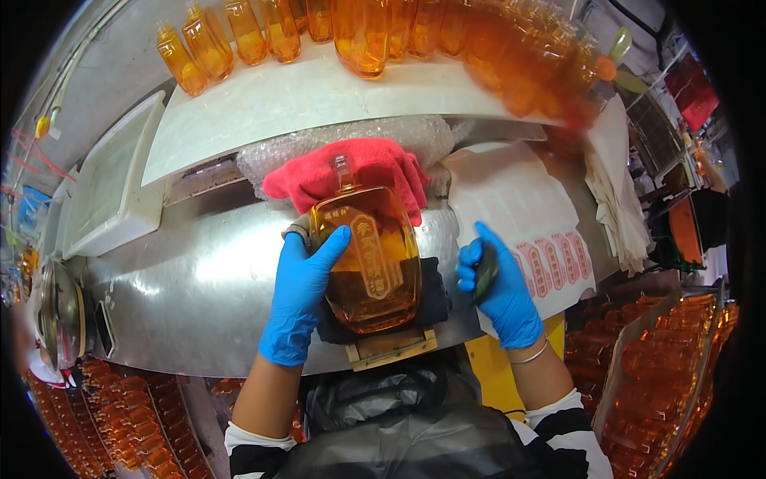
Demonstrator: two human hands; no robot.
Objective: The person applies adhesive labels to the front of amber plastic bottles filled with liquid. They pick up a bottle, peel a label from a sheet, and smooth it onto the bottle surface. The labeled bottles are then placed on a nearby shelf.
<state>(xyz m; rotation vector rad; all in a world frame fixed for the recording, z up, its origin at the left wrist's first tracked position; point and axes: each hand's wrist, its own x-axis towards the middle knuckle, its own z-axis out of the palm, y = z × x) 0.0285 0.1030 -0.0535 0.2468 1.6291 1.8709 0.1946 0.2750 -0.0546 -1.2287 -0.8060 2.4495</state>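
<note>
Plainly, a good deal here is cut off or smeared. The row of amber bottles [263,36] along the far edge of the white shelf [319,100] loses its tops at the picture's rim, and toward the right end the row blurs into an orange streak. The crates of bottles [666,359] below the near right corner of the steel table [183,287] are hard to separate one from another. The dark object [485,271] inside the right hand [499,287] is mostly covered by the blue glove, so its kind cannot be told; the fingers are curled around it. Under the flat amber bottle [375,263] a dark cloth [431,299] and a small wooden block [391,349] show only at their edges.

The flat amber bottle lies on its back near the middle of the table's near edge, neck pointing away toward a red cloth [351,172]. It is broad and rounded at the shoulders, filled with clear orange-brown liquid, with a raised upright panel down its face. The left hand [303,291], also gloved in blue, rests on the bottle's left side, fingers together and laid flat against the glass. Beside the right hand lies a white sheet of red labels [550,267], and bubble wrap [359,136] sits behind the red cloth.
</note>
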